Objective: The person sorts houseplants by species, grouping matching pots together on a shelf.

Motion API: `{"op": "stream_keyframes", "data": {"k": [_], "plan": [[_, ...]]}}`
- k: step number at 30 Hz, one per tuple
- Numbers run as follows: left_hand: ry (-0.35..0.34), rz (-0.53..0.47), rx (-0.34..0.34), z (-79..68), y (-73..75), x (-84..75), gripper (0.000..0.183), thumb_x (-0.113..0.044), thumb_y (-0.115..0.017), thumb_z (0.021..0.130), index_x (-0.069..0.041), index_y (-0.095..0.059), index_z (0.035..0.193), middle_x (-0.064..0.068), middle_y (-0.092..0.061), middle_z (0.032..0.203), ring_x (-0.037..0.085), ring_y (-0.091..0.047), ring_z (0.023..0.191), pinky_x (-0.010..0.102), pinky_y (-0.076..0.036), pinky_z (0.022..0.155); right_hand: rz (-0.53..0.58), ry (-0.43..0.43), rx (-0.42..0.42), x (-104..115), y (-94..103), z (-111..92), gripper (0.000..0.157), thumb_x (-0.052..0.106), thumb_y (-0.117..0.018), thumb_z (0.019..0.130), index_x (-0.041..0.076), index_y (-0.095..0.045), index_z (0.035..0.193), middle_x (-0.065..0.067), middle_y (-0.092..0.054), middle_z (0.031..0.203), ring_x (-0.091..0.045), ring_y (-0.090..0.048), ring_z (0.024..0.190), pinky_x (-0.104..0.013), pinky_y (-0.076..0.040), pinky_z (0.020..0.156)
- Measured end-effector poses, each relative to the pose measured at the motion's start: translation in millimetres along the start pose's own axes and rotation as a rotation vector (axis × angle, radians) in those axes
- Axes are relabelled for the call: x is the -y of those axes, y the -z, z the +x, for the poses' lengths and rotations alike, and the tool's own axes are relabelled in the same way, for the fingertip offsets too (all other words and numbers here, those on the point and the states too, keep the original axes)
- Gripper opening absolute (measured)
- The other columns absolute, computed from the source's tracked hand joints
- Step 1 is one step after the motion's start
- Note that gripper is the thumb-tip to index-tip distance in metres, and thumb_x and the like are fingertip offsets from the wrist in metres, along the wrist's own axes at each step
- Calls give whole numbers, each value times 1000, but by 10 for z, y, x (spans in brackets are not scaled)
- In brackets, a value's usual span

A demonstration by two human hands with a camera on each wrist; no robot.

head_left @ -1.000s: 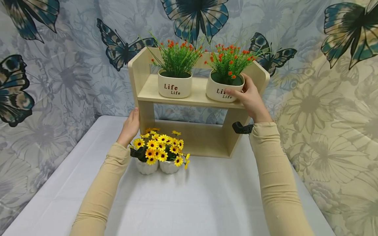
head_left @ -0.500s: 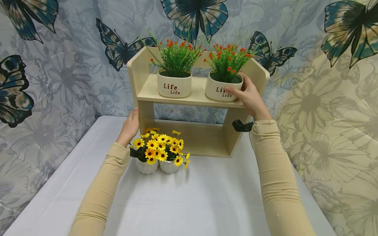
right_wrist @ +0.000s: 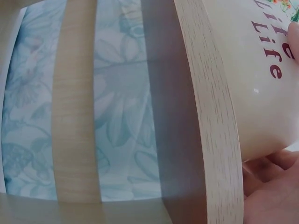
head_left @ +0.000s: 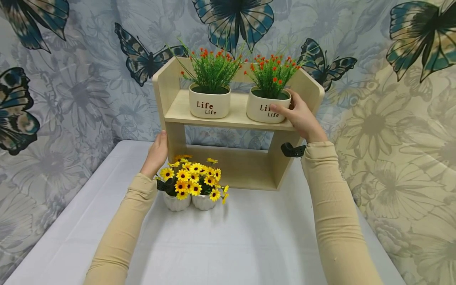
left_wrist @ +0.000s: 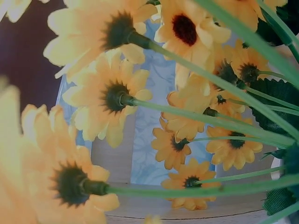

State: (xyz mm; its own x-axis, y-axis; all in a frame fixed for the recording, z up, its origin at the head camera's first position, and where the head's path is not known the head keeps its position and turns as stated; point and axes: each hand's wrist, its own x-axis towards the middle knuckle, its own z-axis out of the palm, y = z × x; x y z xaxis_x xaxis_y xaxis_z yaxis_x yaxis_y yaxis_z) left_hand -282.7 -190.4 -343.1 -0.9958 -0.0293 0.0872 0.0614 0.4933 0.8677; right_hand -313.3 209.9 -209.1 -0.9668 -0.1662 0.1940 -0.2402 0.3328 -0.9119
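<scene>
My right hand (head_left: 303, 118) grips the right end of a cream flowerpot (head_left: 261, 113) lettered "Life Life", thumb across its front, fingers behind and hidden. Green grass with small red flowers (head_left: 274, 75) fills it. The pot stands on the upper board of a pale wooden shelf (head_left: 235, 122). Another such flowerpot (head_left: 204, 103) sits left of it, a gap between them. My left hand (head_left: 155, 153) lies with straight fingers along the shelf's left side panel. In the right wrist view, the gripped pot (right_wrist: 252, 107) shows beyond the board's edge (right_wrist: 212, 116), fingers low beside it.
Two small white pots (head_left: 204, 202) of yellow flowers (head_left: 195, 178) stand on the white-covered table (head_left: 228, 245) before the shelf's lower left, close to my left wrist. Yellow blooms (left_wrist: 112, 95) crowd the left wrist view. Butterfly-patterned cloth (head_left: 89, 99) hangs behind.
My right hand has shifted the right flowerpot slightly left and turned it a little on the board. The left hand stays at the shelf's side.
</scene>
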Motion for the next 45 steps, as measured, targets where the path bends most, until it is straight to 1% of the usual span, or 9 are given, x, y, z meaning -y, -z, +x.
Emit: {"op": "stream_keyframes", "data": {"k": [11,13,15,18,19,23,29,38,45], "plan": [[7,-2,-8,0,-8,3,86,-68,-4,88,-7,2,149,15,5,153,34,4,137,50,-2,109,45,28,27,-29,-1,42,82,33,-66,86,18,-14,148,-13,-41,134,-23,-42,120,-36,-34,100],[5,-2,-9,1,-8,5,86,-67,-4,88,-6,2,148,16,5,153,34,3,137,50,-2,109,69,38,16,-36,-10,26,85,31,-66,87,19,-10,149,-10,-33,143,-19,-34,128,-35,-28,105],[3,-2,-6,3,-8,8,86,-67,-3,88,-6,3,148,16,5,152,34,4,137,50,-2,109,102,59,-1,-38,-18,-4,89,26,-66,87,18,-4,150,-6,-19,151,-15,-21,135,-32,-20,109],[-3,-3,-5,8,-3,6,86,-67,-4,88,-6,3,148,16,5,152,34,4,137,50,-2,110,141,104,-31,3,-28,-99,94,18,-66,88,14,4,150,-1,1,155,-8,-3,138,-28,-9,111],[-4,-3,-6,11,-1,7,86,-67,-4,89,-6,3,148,16,5,152,34,4,137,50,-2,110,155,122,-40,21,-33,-135,94,16,-66,87,13,5,150,-1,4,155,-8,-1,138,-27,-7,111],[0,-3,3,14,-2,12,86,-67,-4,88,-6,4,148,16,6,152,35,4,137,50,-2,109,180,186,-57,57,-46,-258,92,12,-65,88,10,3,149,-5,1,155,-9,-3,138,-26,-8,111],[16,-5,2,-4,-13,19,87,-68,-4,88,-6,5,148,16,6,152,35,4,137,51,-2,109,189,260,-69,-47,-14,-308,90,10,-67,86,12,-2,150,-1,-4,155,-5,-8,137,-23,-10,110],[14,-7,1,1,-14,34,88,-69,-4,87,-6,4,148,16,5,153,35,3,137,51,-2,109,479,474,-124,-224,-68,-592,80,-5,-63,84,3,-15,147,-13,-14,152,-12,-19,137,-25,-17,109],[12,-24,7,-4,-21,29,87,-68,-4,87,-6,6,148,16,6,152,36,3,137,52,-3,109,555,570,-221,-454,-196,-754,71,-6,-67,82,-3,-27,141,-22,-24,146,-22,-26,134,-29,-21,109]]}}
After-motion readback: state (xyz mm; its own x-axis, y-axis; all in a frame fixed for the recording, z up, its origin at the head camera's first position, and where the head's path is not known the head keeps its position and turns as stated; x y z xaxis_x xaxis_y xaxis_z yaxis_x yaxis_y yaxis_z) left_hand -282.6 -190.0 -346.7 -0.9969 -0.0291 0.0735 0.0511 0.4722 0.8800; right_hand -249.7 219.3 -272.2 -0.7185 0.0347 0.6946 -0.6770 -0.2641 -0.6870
